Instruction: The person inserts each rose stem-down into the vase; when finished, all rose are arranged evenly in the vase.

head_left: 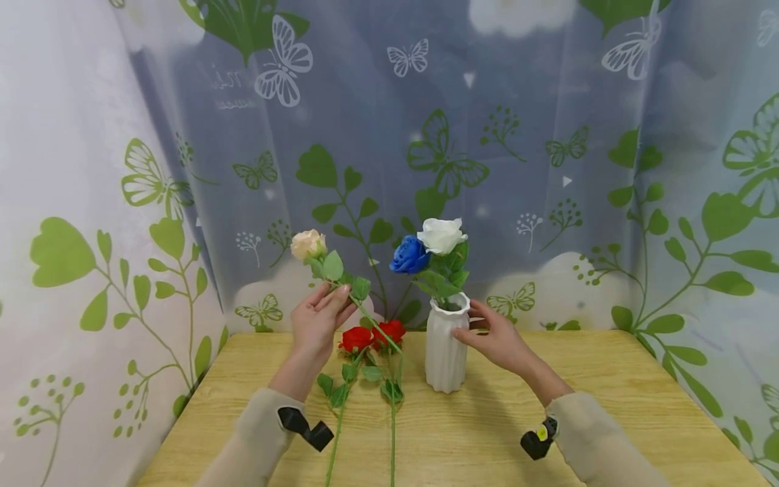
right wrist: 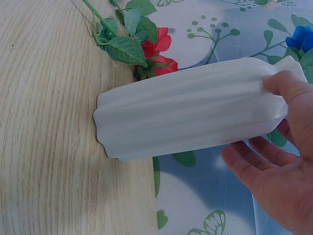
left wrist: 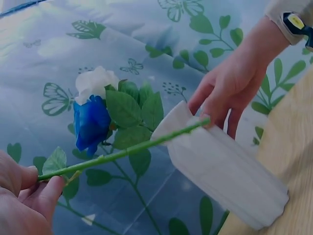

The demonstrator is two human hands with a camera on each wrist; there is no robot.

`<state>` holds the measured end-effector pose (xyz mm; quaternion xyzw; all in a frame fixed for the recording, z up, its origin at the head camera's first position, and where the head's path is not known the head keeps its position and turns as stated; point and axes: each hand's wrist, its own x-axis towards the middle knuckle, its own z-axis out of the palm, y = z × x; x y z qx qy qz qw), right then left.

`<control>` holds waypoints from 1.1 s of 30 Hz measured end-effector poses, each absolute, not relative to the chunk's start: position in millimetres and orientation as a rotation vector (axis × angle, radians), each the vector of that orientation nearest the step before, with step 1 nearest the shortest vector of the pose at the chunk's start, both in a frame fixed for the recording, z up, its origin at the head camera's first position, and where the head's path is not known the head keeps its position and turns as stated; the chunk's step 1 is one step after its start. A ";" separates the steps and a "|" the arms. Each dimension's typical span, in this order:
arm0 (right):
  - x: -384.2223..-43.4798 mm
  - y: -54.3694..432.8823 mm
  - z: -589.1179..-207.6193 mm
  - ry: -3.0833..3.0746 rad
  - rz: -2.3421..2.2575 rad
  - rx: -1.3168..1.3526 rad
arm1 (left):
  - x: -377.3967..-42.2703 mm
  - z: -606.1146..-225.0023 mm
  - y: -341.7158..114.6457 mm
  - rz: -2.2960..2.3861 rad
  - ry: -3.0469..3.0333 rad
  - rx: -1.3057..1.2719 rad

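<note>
A peach artificial rose (head_left: 308, 245) is pinched by its green stem (left wrist: 128, 151) between the thumb and fingers of my left hand (head_left: 318, 323). Its bloom points up and left, and the stem slants down toward the right, its cut end level with the vase neck in the left wrist view. My right hand (head_left: 500, 338) grips the white fluted vase (right wrist: 186, 112) near its neck, thumb on one side and fingers on the other. The vase stands upright on the table, with a white rose (head_left: 442, 236) and a blue rose (head_left: 410, 255) in it.
Two red roses (head_left: 356, 339) lie on the wooden table (head_left: 487, 439) left of the vase, stems toward the front edge. Close behind the table hangs a curtain (head_left: 365, 101) printed with leaves and butterflies, which also covers both sides.
</note>
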<state>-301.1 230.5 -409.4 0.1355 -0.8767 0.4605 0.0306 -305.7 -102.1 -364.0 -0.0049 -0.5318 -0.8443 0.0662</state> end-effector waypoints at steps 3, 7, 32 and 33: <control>-300.8 230.3 -409.0 -2.700 1.418 0.420 | -307.2 -360.3 -95.5 -2.566 -1.549 -0.014; -300.1 230.3 -409.4 -2.699 1.414 0.422 | -308.3 -353.5 -83.6 -2.596 -1.444 -0.017; -299.3 230.3 -409.0 -2.677 1.419 0.432 | -320.8 -344.7 -32.3 -2.465 -1.384 -0.110; -299.1 230.0 -409.0 -2.677 1.418 0.433 | -321.2 -345.5 -29.8 -2.457 -1.404 -0.117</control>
